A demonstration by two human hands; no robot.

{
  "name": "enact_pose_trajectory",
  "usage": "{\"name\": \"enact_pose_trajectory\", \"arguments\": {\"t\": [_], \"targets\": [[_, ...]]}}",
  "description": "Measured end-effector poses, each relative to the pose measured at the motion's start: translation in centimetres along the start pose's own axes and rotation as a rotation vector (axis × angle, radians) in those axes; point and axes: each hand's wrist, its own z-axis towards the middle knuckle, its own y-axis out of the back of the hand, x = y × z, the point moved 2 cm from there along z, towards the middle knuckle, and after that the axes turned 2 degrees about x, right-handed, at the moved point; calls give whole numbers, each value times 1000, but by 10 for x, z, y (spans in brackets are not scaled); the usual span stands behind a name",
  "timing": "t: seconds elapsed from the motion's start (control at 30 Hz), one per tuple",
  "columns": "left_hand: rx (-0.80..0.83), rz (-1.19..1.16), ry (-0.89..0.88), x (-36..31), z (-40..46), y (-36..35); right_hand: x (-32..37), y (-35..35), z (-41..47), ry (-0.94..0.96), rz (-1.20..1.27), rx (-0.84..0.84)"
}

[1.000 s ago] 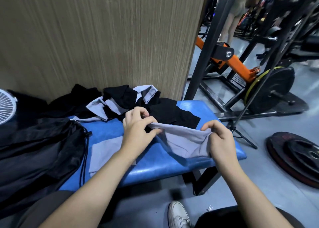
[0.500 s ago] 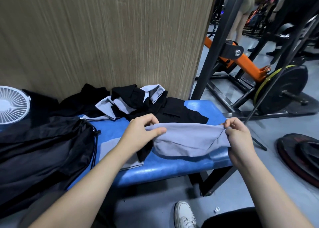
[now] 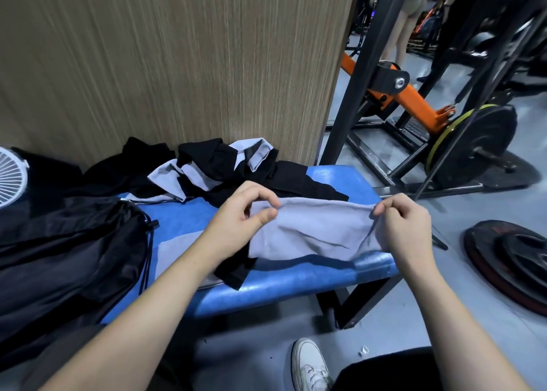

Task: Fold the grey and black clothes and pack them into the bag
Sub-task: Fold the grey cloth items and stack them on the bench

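A: Grey cloth (image 3: 313, 231) stretched flat, lifted just above the right end of blue bench (image 3: 296, 281), lower edge brushing the pad near the front edge. A black part of the same garment hanging out below the left side.

B: Hands?

A: Apart, one at each top corner. Left hand (image 3: 242, 213) pinching the left corner btwn thumb and curled fingers. Right hand (image 3: 405, 228) pinching the right corner, fingers bunched on the hem. Both clamped on fabric, none free.

B: Handling?

A: Prob. light, thin, very limp – sags and creases btwn the two grips, no stiffness. Not fragile, not slippery by the look of it. Best held at corners or along a hem, kept taut, else bunches up. Needs laying flat on the pad before creasing.

B: Rest of the laundry?

A: Unfolded heap of grey and black clothes (image 3: 219, 168) at the back edge of the bench, against a wood-grain wall panel (image 3: 177, 59). Black drawstring bag (image 3: 74, 251) slumped over the left end, cord dangling, mouth not clearly visible.

B: Further out?

A: White fan (image 3: 10, 177) at far left. Weight plates (image 3: 509, 260) on the floor to the right, loaded rack (image 3: 461, 142) behind. White sneaker (image 3: 309, 364) below, on the floor.
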Motion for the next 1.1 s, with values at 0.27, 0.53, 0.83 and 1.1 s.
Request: {"name": "enact_pose_trajectory", "arguments": {"t": [0.27,0.53,0.83,1.1], "targets": [[143,125,213,21,-9,1,-20,-19,4,-34,-336,224],[189,413,337,51,-21,-11,-32,-27,1,-122,-438,345],[292,433,381,55,-11,-37,-40,-26,5,-137,-434,321],[169,275,384,54,9,-69,-55,-10,13,-166,-415,253]]}}
